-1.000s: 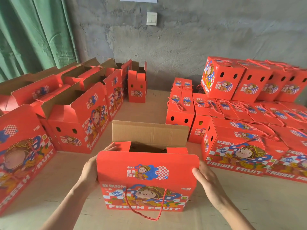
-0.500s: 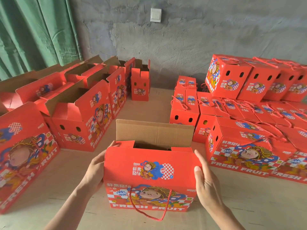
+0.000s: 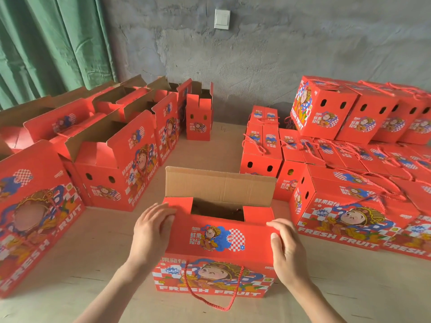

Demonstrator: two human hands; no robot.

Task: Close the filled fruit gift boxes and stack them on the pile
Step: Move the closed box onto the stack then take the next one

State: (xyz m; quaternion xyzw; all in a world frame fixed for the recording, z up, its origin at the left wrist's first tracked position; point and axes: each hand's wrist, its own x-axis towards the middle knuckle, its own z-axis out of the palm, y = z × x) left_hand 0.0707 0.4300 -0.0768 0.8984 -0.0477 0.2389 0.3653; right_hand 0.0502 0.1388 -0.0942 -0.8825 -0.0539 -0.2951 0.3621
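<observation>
As my left hand (image 3: pixel 151 231) and right hand (image 3: pixel 288 249) press the front flap (image 3: pixel 186 234) flat-fingered (box (image 3: pixel 210 280) half shut), the back flap (image 3: pixel 219 185) should fold next

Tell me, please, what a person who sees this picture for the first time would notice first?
First the red fruit gift box at the front centre, its brown back flap standing upright, with the left hand and the right hand resting on its top corners. Then the pile of closed boxes on the right and the row of open boxes on the left.
</observation>
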